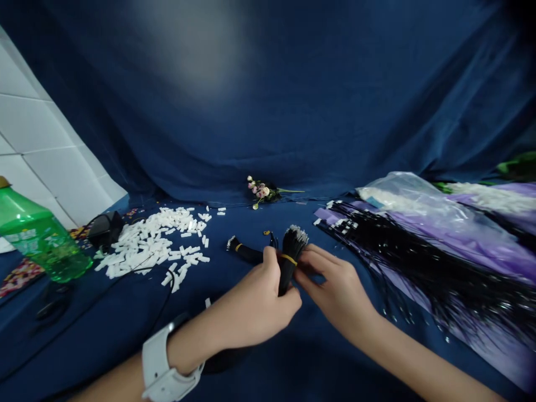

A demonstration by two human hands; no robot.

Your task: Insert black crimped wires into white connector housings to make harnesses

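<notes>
My left hand is closed around a bundle of thin black wires, held nearly upright with the silvery tips on top. A yellow rubber band circles the bundle just below those tips. Against the bundle's right side, my right hand has its thumb and fingers pinched together close to the band; what they grip is hidden. A second banded bundle of black wires lies on the blue cloth beyond my left hand, which partly covers it.
Left of my hands lies a spread of small white plastic pieces, beside a green bottle and a black cable. On the right, loose black wires rest on purple sheeting near a clear plastic bag. Artificial flowers lie at the back.
</notes>
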